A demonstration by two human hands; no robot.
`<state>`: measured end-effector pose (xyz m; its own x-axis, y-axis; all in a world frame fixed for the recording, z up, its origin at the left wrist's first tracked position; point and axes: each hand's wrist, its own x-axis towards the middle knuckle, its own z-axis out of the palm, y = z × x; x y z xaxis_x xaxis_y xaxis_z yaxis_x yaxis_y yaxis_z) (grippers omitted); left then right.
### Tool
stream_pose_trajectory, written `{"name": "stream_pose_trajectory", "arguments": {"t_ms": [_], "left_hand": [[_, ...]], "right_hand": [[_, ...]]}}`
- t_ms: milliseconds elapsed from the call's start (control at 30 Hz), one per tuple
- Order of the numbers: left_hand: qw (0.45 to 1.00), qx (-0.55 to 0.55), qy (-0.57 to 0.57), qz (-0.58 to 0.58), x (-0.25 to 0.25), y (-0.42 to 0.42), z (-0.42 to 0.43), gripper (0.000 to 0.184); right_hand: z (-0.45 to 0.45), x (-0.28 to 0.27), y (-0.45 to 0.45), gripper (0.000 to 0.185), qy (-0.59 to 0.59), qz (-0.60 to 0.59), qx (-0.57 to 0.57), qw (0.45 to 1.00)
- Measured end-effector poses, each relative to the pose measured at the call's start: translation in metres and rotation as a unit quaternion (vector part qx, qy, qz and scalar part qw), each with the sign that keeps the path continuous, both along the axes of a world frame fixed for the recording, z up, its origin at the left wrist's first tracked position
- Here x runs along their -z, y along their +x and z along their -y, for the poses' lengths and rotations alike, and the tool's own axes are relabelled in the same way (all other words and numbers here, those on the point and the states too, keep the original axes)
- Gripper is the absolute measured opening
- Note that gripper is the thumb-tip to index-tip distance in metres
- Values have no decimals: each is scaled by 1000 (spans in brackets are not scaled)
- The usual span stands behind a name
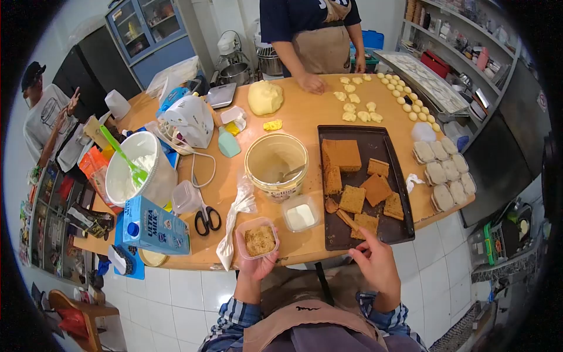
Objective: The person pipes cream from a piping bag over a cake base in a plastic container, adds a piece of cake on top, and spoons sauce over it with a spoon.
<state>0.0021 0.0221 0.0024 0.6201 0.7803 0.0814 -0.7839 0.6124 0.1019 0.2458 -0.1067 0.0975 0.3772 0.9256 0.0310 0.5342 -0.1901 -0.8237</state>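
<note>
My left hand (pixel 258 268) holds a small clear plastic tub (pixel 257 238) with brown cake inside, at the table's front edge. My right hand (pixel 375 261) is at the front edge of a dark baking tray (pixel 387 237), its index finger and thumb apart near a cake square (pixel 365 224). A thin strip of cake (pixel 348 220) lies by the fingertip; whether they touch is unclear. A large cake block (pixel 342 154) and several cut pieces lie on the tray. Left of the tray stand a tub of white cream (pixel 300 216) and a large bucket (pixel 276 166) with a utensil inside.
Across the table (pixel 305 117), a person in an apron (pixel 325 50) has a hand near dough pieces (pixel 350 98). A piping bag (pixel 236 223), scissors (pixel 207 220), milk carton (pixel 155 229) and white bowl (pixel 141 170) stand or lie left. Another person (pixel 50 117) stands far left.
</note>
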Motion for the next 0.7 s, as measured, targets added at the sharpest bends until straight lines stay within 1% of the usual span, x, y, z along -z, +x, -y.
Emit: {"name": "stream_pose_trajectory", "arguments": {"t_ms": [100,200,300,400,500,600,700], "left_hand": [[1000,-4,-14,-10,3,-1,1,72],[1000,-3,-19,-9,1,0,0,72],[1000,-1,-4,3,1,0,0,71],[1000,10,-18,10,-1,-2,2,71],[999,13,-28,8,1,-2,2,71],[1000,-1,-22,10,2,0,1,73],[998,-34,-51,-18,-4,3,5,74]], "right_hand": [[-11,-11,-1,48,2,29,-18,999],[-35,-10,4,44,-51,82,13,995],[-49,7,11,43,-35,240,-6,970],[-48,1,9,40,-51,182,-3,982],[-48,-20,3,38,-71,153,-22,985],[-51,-39,-1,35,-16,174,-50,983],[-62,-48,-4,27,-46,257,-97,960]]}}
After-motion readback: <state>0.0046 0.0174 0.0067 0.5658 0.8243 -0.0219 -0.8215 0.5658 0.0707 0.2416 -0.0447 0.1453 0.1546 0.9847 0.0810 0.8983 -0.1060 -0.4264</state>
